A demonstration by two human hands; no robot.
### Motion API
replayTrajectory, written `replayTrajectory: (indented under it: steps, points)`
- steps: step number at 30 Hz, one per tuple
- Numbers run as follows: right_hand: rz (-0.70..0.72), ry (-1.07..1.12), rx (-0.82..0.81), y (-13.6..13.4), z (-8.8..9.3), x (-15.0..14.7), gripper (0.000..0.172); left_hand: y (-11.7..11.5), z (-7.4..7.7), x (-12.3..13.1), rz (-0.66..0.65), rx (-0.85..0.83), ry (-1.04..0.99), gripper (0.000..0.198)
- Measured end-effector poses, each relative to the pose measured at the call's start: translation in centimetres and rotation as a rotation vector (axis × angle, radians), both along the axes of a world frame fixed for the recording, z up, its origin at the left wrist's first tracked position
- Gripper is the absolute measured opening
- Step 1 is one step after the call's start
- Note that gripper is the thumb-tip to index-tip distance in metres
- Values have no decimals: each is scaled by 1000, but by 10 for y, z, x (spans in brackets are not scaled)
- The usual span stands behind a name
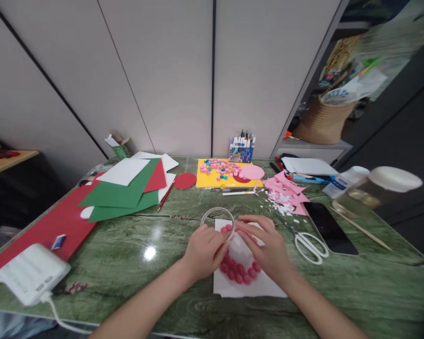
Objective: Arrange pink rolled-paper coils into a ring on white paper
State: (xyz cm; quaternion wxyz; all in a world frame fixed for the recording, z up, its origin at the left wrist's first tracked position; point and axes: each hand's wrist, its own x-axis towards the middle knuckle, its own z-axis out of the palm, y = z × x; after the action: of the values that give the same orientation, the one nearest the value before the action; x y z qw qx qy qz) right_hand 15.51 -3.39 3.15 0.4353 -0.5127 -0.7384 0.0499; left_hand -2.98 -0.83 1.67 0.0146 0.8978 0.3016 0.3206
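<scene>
A white sheet (254, 285) lies on the green marbled table (134, 254) with several small red paper rolls (238, 273) stuck on it in a curve. My left hand (203, 249) rests at the sheet's left edge, fingers curled in a pinch near a clear tape ring (217, 215); what the fingers pinch I cannot make out. My right hand (268, 245) lies over the sheet's upper right, fingers bent and pressed down toward the red rolls, somewhat blurred.
White-handled scissors (307, 242) and a black phone (328, 228) lie right of the sheet, pink paper scraps (284, 190) behind them. Green, red and white card sheets (127, 188) lie at the left, a yellow board with pink rolls (222, 172) at the back, a white power bank (31, 273) front left.
</scene>
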Motion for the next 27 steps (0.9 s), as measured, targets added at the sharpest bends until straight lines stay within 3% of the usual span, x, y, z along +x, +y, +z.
replayTrajectory:
  steps: [3,6,14,21,27]
  points:
    - [-40,-142,110,-1,-2,0,18,0,-2,1,12,22,29,14]
    - [-85,-186,121,-2,-1,0,13,0,-3,2,27,58,53,14]
    - [-72,-117,14,0,0,-4,4,-1,0,3,33,263,89,14]
    - [-142,-27,51,-10,1,-20,8,-4,4,1,-13,391,-3,9]
    - [-258,183,-76,16,-7,13,11,-16,-2,4,-221,447,-70,9]
